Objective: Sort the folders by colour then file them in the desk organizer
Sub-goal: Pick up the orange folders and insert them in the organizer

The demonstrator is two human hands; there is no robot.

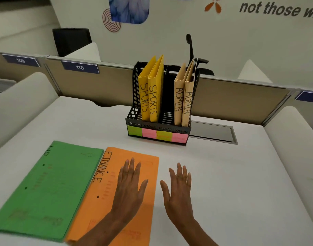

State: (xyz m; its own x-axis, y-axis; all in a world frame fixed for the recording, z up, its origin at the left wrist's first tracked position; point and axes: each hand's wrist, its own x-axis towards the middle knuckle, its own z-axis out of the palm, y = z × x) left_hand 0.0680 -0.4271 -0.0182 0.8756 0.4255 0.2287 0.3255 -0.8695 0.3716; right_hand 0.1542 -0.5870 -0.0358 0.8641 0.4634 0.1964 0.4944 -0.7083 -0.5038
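A black mesh desk organizer point(134, 110) stands at the back middle of the white desk. Two yellow folders point(149, 96) marked SPORTS stand in one of its left slots. Two tan folders point(183, 103) marked ADMIN stand in its right slot, and the slot between them holds nothing. An orange folder point(99, 210) marked FINANCE lies flat near the front, with a green folder point(45, 189) flat beside it on the left. My left hand point(130, 185) lies flat with straight fingers on the orange folder. My right hand point(178, 189) is spread open over the bare desk just right of it.
Coloured sticky notes point(157, 135) line the organizer's front. A grey cable hatch point(212, 132) is set in the desk behind it on the right. A tan partition point(232, 102) closes the back, and raised white dividers point(19, 96) flank the desk.
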